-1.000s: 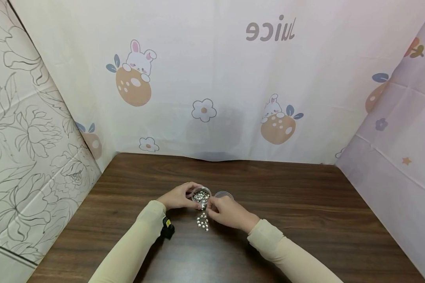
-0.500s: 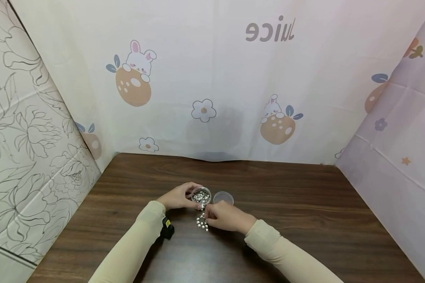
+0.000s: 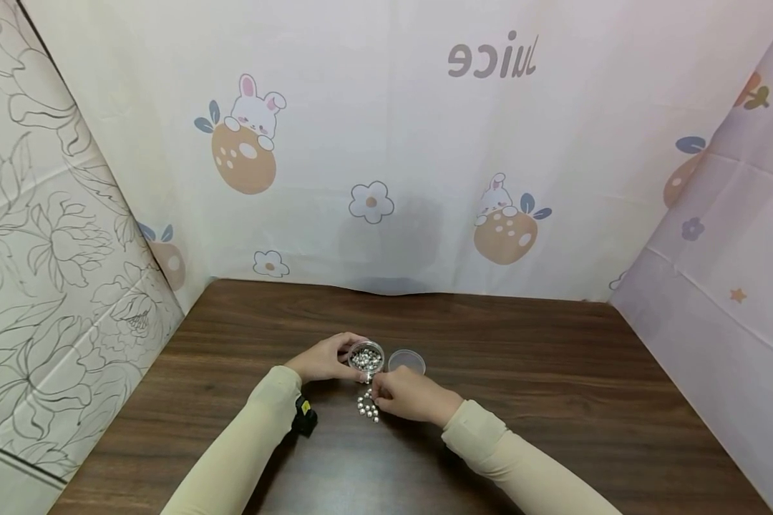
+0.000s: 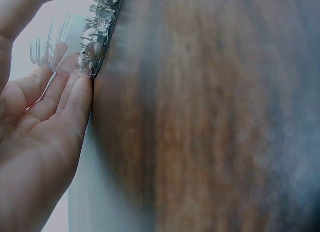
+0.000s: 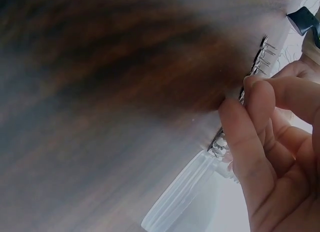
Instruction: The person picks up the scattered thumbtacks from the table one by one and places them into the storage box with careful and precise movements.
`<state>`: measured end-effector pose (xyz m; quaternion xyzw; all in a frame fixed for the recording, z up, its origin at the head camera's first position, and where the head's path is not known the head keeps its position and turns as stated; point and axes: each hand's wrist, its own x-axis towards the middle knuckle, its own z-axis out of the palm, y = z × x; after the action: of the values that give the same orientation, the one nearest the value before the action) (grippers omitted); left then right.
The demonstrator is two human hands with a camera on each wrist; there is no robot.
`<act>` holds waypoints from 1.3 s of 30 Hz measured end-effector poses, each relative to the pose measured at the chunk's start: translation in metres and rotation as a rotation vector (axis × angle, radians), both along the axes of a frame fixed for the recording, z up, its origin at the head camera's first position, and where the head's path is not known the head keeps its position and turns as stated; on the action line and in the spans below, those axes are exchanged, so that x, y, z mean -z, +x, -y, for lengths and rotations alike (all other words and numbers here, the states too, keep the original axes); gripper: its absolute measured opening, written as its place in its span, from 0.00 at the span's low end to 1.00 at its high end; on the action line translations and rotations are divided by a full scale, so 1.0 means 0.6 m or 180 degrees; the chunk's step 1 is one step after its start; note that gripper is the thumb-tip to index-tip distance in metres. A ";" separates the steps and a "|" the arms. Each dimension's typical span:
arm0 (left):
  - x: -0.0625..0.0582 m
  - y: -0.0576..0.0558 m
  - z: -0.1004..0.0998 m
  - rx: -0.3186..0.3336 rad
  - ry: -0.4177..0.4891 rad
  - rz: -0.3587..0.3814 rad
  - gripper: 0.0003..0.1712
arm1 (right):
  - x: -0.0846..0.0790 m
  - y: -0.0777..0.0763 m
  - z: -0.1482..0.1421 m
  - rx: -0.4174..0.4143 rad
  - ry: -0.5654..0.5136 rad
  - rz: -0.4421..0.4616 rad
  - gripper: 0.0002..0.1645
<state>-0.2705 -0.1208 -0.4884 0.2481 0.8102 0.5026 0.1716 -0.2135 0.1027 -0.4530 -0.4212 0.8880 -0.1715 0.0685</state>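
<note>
My left hand [image 3: 325, 357] curls its fingers and thumb round a clear round jar [image 4: 62, 32] standing on the table. Silver thumbtacks [image 3: 366, 359] fill its lower part. Just in front of the jar, loose thumbtacks [image 3: 367, 411] form a small ring-like group, and the right wrist view shows pins pointing up [image 5: 267, 52]. My right hand [image 3: 412, 393] is at the right side of this group, thumb and forefinger pinched together low over the table. The fingertips [image 5: 235, 109] hide most of what they pinch, apparently a thumbtack.
A clear round lid [image 3: 406, 361] lies right of the jar, behind my right hand. On my left wrist sits a black device [image 3: 305, 416] with a yellow mark. The brown wooden table [image 3: 554, 372] ends at printed cloth curtains [image 3: 386, 129] behind and at both sides.
My right hand has drawn from the jar's rim toward the loose thumbtacks, uncovering more of the lid. My left hand and the jar have stayed in place.
</note>
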 end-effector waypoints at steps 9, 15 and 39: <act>-0.027 0.017 -0.004 0.0058 0.0045 0.0003 0.39 | -0.005 0.003 0.001 0.0004 -0.0009 -0.0011 0.04; -0.050 0.028 -0.004 0.0109 0.0088 0.0035 0.39 | -0.004 0.000 -0.002 -0.0023 -0.0057 -0.0019 0.05; -0.050 0.029 -0.005 0.0096 0.0067 0.0056 0.39 | -0.026 -0.022 -0.005 0.0476 -0.0672 -0.0001 0.04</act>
<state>-0.2532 -0.1179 -0.4586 0.2576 0.7995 0.5106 0.1837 -0.2268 0.1055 -0.4372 -0.3586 0.8939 -0.2686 0.0107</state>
